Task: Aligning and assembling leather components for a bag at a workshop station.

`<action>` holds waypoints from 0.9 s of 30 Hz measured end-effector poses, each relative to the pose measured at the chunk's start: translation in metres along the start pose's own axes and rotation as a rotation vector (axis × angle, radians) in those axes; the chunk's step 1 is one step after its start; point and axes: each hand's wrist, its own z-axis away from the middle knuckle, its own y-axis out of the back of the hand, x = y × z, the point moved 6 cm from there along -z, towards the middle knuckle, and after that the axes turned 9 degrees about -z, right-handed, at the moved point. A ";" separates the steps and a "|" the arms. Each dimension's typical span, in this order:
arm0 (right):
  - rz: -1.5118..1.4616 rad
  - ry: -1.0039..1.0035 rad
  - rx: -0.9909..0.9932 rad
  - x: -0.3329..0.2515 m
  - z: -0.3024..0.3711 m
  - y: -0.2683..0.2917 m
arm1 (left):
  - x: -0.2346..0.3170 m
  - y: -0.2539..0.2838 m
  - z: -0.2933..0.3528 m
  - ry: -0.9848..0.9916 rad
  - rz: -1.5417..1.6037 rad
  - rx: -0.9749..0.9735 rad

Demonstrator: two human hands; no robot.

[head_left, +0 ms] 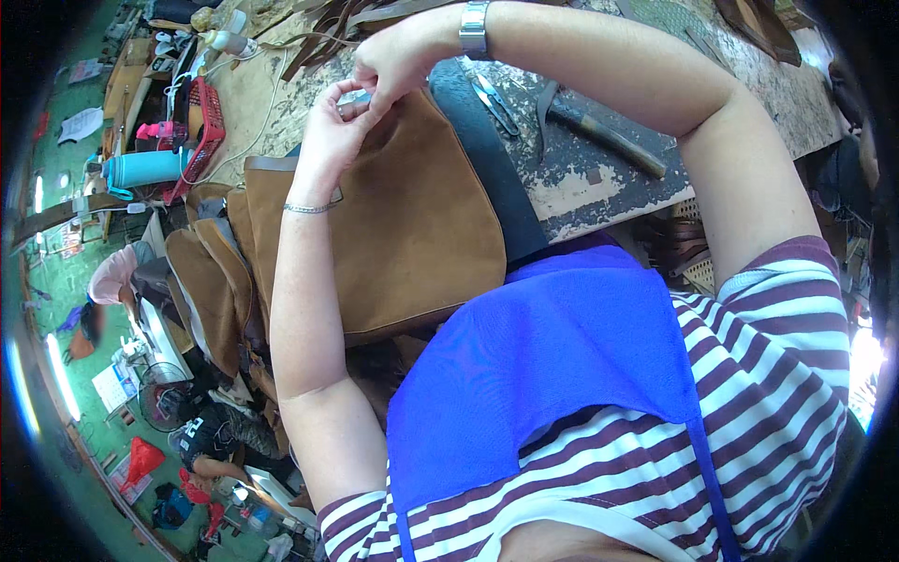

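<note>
A brown suede-like bag [412, 225] with a stitched edge lies in front of me, partly over a dark flat sheet [482, 159]. At the bag's far edge my two hands meet. My left hand [337, 131] has its fingers curled into a pinch, with a bluish bit showing between them. Bent over from the right, my right hand [398, 61] is closed, its fingertips against the left ones. What the fingers hold is too small and hidden to name. Blue-handled thread snips [496, 105] and a hammer [604, 136] lie right of the hands.
More brown bag pieces [211, 290] are stacked at the left. A red basket [208, 126] and a turquoise bottle [148, 169] stand beyond them. Leather strips [328, 33] lie at the table's far side. Another person [211, 436] sits at lower left.
</note>
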 end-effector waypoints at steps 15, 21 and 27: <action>0.030 -0.016 0.044 0.044 -0.007 0.024 | 0.000 0.007 -0.005 0.043 0.126 -0.033; -0.082 -0.004 0.037 0.056 -0.008 0.018 | 0.002 0.009 -0.005 0.043 0.139 -0.033; -0.102 -0.027 0.076 0.057 -0.005 0.017 | -0.003 0.006 -0.006 0.077 0.254 -0.019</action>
